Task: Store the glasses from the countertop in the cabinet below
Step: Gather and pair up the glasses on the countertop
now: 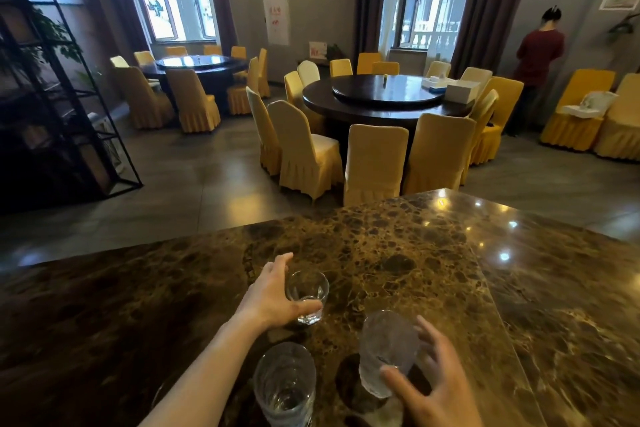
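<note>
Setting: dining hall with round tables and yellow-covered chairs beyond a brown marble desk [398,253].
Left hand [273,298]: curled round the side of a short clear tumbler [307,296] standing on the desk, thumb and fingers touching the glass; lifted or not, cannot tell.
Right hand [429,381]: fingers spread and wrapped about a taller textured glass [386,352], tilted, apparently just off the marble.
Third glass [284,385]: tall, upright, at the near edge between the two arms, untouched by either hand.
Cabinet: out of view, below the frame.
Done: nothing visibly stored; all three glasses at desk level.
Left: judged the opening stage, with two glasses being picked up, one more waiting, then the carry down to the cabinet.
Background: person in a red top [536,55] standing at the far wall, back turned.
</note>
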Available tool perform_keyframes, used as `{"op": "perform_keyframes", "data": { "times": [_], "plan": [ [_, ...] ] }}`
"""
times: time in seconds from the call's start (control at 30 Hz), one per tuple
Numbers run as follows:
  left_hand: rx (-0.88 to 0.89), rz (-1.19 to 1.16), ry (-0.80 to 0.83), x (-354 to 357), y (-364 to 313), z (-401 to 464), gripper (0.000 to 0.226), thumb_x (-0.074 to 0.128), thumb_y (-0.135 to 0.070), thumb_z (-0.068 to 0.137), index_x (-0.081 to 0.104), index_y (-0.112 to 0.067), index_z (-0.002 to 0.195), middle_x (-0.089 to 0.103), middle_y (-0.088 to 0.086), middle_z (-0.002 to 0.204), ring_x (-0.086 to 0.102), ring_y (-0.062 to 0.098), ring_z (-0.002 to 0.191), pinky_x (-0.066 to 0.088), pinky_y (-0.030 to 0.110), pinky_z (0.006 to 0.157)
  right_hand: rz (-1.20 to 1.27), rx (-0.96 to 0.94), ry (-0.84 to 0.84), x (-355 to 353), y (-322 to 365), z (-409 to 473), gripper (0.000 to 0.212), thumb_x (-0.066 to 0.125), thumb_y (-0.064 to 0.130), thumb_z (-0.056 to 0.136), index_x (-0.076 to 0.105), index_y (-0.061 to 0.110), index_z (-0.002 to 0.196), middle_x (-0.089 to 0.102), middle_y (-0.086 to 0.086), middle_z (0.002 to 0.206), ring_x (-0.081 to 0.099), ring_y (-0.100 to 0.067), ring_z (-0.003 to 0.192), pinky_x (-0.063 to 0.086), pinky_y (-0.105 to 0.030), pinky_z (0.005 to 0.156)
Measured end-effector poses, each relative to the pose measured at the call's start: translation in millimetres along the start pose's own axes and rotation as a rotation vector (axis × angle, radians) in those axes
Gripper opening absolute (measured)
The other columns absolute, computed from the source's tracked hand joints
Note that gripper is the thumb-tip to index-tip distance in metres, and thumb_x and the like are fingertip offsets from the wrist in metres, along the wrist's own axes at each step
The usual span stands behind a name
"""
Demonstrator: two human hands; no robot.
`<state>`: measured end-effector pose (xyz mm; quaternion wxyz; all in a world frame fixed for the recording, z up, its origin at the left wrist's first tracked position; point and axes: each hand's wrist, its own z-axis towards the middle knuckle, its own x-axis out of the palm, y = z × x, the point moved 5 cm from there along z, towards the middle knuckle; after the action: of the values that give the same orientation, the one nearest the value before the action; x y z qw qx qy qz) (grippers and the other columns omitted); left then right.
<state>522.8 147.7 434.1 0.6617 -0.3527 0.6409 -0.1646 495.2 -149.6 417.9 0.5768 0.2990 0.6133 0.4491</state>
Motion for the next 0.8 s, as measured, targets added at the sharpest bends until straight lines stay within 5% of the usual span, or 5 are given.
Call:
{"op": "perform_keyframes", "data": {
  "times": [0.17,0.3,0.47,0.63,0.8],
  "plan": [
    [0.019,-0.022,-0.176,-61.1,47.9,-84.3,0.092,0.064,-0.077,0.066,0.036,-0.041,0.146,0.046,-0.014,0.143,0.046,0.004,0.129,0.046,0.038,0.104,-0.218,-0.329,-0.149,-19.4,79.3,28.9,0.067,0.068,0.064,0.080,0.048,0.038,0.138,0.052,0.020,0.130,0.049,0.005,0.121,0.043,-0.026,0.097],
    [-0.002,0.065,-0.090,-89.9,83.9,-136.4,0.100,0.066,-0.089,0.054,0.033,-0.053,0.141,0.036,-0.029,0.140,0.037,-0.001,0.132,0.039,0.035,0.111,-0.485,-0.514,0.137,50.8,129.6,72.9,0.074,0.074,0.050,0.083,0.041,0.036,0.147,0.043,0.011,0.144,0.043,-0.008,0.132,0.043,-0.027,0.104],
    [0.069,0.272,0.148,-76.5,82.3,-145.1,0.106,0.074,-0.078,0.060,0.012,-0.065,0.145,0.005,-0.033,0.155,0.008,0.001,0.145,0.018,0.037,0.121,-0.865,-0.340,0.588,145.5,102.4,112.6,0.096,0.083,0.029,0.081,0.025,0.042,0.155,0.009,0.000,0.169,0.001,-0.026,0.156,0.026,-0.046,0.120],
    [0.107,0.349,0.201,-65.2,78.7,-142.9,0.090,0.079,-0.056,0.074,0.024,-0.060,0.145,0.027,-0.032,0.149,0.031,-0.003,0.133,0.032,0.028,0.113,-0.890,-0.325,0.588,157.8,84.2,128.2,0.086,0.085,0.017,0.078,0.041,0.043,0.147,0.042,0.002,0.146,0.043,-0.023,0.132,0.045,-0.035,0.106],
    [0.128,0.420,0.202,-65.7,85.3,-147.6,0.081,0.078,-0.053,0.076,0.034,-0.051,0.143,0.037,-0.028,0.142,0.034,-0.002,0.130,0.037,0.029,0.108,-0.887,-0.327,0.568,151.3,89.4,128.0,0.077,0.087,0.024,0.075,0.049,0.043,0.140,0.048,0.005,0.129,0.050,-0.018,0.121,0.051,-0.030,0.095]
  ]
}}
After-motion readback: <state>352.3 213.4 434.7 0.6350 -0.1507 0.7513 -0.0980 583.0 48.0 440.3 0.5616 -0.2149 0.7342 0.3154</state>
